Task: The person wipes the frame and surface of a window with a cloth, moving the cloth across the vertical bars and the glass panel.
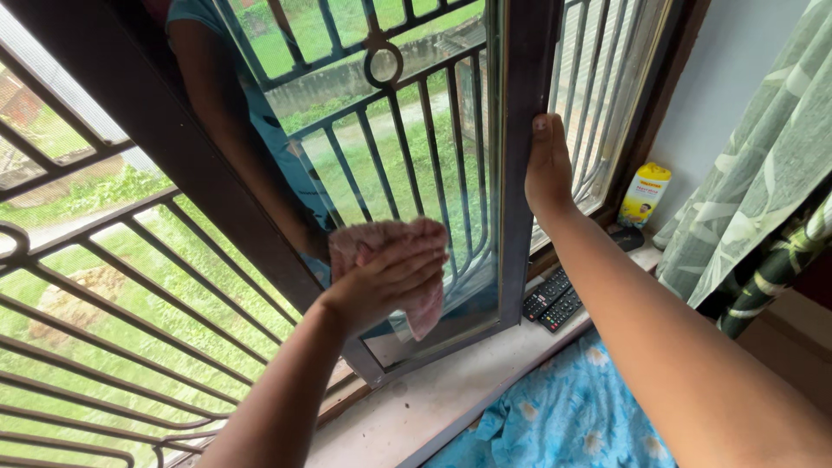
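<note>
A pale, dusty stone window sill (451,394) runs below the open window. Two black remote controls (552,300) lie side by side on it, near the frame. Further right, a small dark round object (626,237) rests beside an upright yellow-and-white plastic bottle (644,194) in the corner.

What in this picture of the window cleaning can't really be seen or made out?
Head view:
- Most of the pink cloth: covered by the left hand.
- Right hand fingers: wrapped behind the window frame.
- Two remote controls: buttons too small to read.
- Yellow container: contents hidden.
- Blue floral fabric: cut off by the bottom edge.
</note>
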